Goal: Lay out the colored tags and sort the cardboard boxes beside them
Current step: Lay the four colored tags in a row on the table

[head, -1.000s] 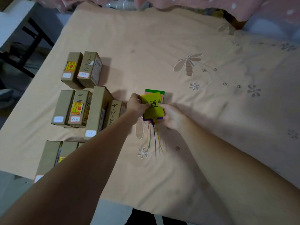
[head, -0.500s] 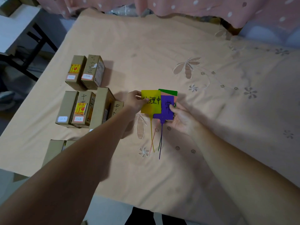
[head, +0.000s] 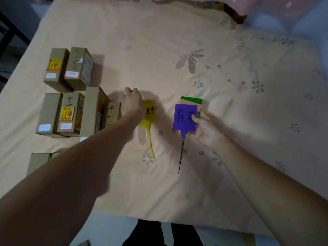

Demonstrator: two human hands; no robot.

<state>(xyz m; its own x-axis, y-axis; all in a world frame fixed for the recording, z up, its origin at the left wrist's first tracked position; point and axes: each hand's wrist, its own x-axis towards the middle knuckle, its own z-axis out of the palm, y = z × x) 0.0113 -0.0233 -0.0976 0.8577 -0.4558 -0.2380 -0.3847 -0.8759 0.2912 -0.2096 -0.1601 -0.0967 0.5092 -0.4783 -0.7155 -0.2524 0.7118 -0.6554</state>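
The left hand (head: 134,102) lies palm down over the upper left part of a yellow tag (head: 150,113), fingers loosely curled and pressing it flat on the beige embroidered cloth (head: 177,50) that covers the worktop; black handwriting shows on the uncovered part of the tag, and its thin yellow tail runs down toward the near edge. Just left of this hand stand the cardboard boxes (head: 71,68), set in rows: 2 side by side at the far left, 4 in the middle row, where a taller box (head: 93,110) stands between 2 lower ones and a smaller box (head: 113,114) marked with handwritten digits that almost touches the left wrist, and at least 1 more partly hidden under the left forearm. Several boxes carry yellow and red stickers and small white labels.

The right hand (head: 205,130) is well apart from the left, clamped on a small fan of tags: a purple tag (head: 184,119) with black characters on top, a pink tag (head: 190,103) behind it, and a green tag (head: 191,99) at the back, thumb pressed on the purple face. Their thin tails hang down over the cloth.
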